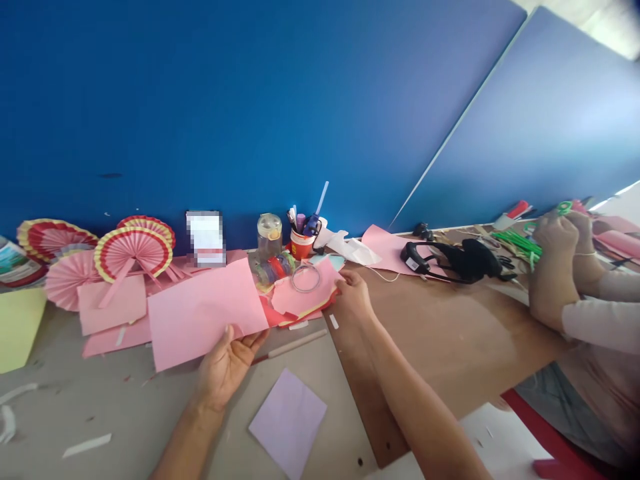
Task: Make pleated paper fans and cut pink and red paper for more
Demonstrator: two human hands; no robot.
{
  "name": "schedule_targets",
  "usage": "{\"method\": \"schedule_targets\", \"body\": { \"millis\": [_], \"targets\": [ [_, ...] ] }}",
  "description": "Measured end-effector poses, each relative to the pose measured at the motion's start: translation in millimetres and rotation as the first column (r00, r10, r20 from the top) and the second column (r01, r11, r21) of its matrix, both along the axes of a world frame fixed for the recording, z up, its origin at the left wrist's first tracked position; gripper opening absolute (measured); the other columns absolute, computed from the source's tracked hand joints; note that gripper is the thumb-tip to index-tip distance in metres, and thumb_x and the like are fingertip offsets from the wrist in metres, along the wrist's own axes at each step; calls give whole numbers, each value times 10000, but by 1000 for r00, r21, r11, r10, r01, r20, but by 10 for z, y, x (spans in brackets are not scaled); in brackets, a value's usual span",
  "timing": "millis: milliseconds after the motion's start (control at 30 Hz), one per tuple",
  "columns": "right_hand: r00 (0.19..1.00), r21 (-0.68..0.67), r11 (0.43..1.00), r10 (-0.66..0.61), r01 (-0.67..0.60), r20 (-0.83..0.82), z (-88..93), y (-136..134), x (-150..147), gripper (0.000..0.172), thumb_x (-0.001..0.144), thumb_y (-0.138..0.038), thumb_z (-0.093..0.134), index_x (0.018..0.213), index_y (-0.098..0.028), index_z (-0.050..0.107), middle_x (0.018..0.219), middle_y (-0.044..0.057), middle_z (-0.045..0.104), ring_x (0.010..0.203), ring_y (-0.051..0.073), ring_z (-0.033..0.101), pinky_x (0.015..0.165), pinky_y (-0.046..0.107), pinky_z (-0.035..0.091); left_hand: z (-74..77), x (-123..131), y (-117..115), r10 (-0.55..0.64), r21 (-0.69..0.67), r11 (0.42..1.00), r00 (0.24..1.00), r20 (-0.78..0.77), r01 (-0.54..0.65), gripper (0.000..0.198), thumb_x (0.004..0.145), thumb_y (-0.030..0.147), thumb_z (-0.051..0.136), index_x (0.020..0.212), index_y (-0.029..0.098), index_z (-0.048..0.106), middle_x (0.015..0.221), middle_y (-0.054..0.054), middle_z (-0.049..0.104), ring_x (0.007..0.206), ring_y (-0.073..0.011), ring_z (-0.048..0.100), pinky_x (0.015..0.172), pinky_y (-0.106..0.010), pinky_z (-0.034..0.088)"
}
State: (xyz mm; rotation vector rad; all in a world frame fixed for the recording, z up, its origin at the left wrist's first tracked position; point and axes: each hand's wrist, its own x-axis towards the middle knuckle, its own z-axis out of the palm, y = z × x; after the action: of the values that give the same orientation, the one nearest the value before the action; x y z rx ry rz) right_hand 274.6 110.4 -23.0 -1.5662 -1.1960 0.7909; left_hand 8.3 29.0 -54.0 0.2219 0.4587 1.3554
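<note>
My left hand holds a large pink sheet of paper by its lower edge, thumb on top and fingers beneath. At the right, my right hand pinches the edge of a pile of pink paper, with red and yellow sheets showing under it. A thin ring of wire rests on that pile. Between my hands lies a slim rod. Closer to me is a purple square of paper, lying flat on the table.
Folded paper fans stand at the left by the blue partition. Further right are a clear jar, a red cup of pens and a black strapped device. A co-worker's hands hold something green.
</note>
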Motion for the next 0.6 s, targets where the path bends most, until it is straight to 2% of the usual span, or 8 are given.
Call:
{"method": "schedule_targets", "body": {
  "millis": [133, 233, 300, 367, 400, 433, 500, 600],
  "targets": [
    [974, 21, 994, 106, -104, -198, 248, 152, -369, 334, 712, -365, 527, 968, -163, 598, 728, 2, 628, 570, 113, 559, 533, 230, 462, 1, -15, 4, -35, -11, 999, 999, 0, 35, 141, 847, 206, 569, 868, 250, 702, 1009, -24, 738, 998, -234, 668, 982, -520, 453],
    [873, 107, 976, 219, -192, -436, 383, 230, -551, 314, 650, -355, 642, 899, -166, 608, 694, -14, 621, 559, 99, 534, 551, 218, 442, 14, -26, -2, -39, -11, 999, 999, 15, 39, 178, 847, 202, 567, 951, 276, 692, 1020, -18, 736, 993, -237, 671, 966, -527, 464],
    [841, 141, 963, 268, -228, -469, 386, 249, -557, 312, 687, -421, 634, 864, -165, 616, 703, -3, 624, 565, 100, 535, 577, 228, 450, 17, -33, -7, -35, -7, 999, 999, 15, 35, 199, 849, 202, 567, 985, 288, 684, 1032, -16, 732, 1007, -240, 665, 977, -537, 452],
    [912, 106, 969, 245, -222, -329, 306, 239, -467, 381, 797, -510, 491, 867, -159, 624, 741, 26, 637, 594, 117, 560, 605, 249, 466, 11, -36, -8, -29, -2, 1000, 999, 15, 29, 202, 851, 204, 570, 994, 291, 682, 1051, -16, 727, 1027, -242, 657, 1003, -545, 425],
    [966, 64, 982, 189, -180, -179, 243, 223, -398, 416, 842, -509, 410, 880, -155, 626, 762, 42, 645, 612, 128, 573, 609, 255, 469, 5, -35, -7, -27, -1, 1000, 999, 21, 27, 199, 850, 203, 573, 989, 293, 684, 1056, -14, 725, 1030, -239, 655, 1018, -549, 408],
    [992, 10, 995, 99, -100, 76, 173, 199, -322, 419, 874, -477, 343, 891, -165, 622, 768, 39, 648, 633, 134, 581, 610, 252, 466, -3, -30, -5, -27, 0, 1000, 999, 30, 27, 192, 848, 201, 577, 977, 293, 686, 1057, -11, 725, 1029, -236, 655, 1029, -554, 393],
    [969, -48, 996, 79, -70, 235, 35, 133, -185, 295, 841, -380, 430, 835, -168, 634, 750, 49, 654, 693, 170, 593, 631, 268, 452, -23, -15, -2, -38, 4, 999, 998, 46, 37, 171, 844, 195, 583, 938, 285, 694, 1051, -7, 727, 1021, -230, 659, 1044, -565, 370],
    [902, -123, 988, 134, -90, 410, -92, 15, -90, 106, 750, -237, 554, 713, -183, 636, 786, 68, 678, 800, 198, 605, 705, 275, 430, -57, 14, -2, -58, 6, 998, 997, 45, 58, 141, 839, 187, 589, 882, 265, 698, 1040, -10, 731, 1016, -227, 661, 1052, -569, 359]
  ]
}}
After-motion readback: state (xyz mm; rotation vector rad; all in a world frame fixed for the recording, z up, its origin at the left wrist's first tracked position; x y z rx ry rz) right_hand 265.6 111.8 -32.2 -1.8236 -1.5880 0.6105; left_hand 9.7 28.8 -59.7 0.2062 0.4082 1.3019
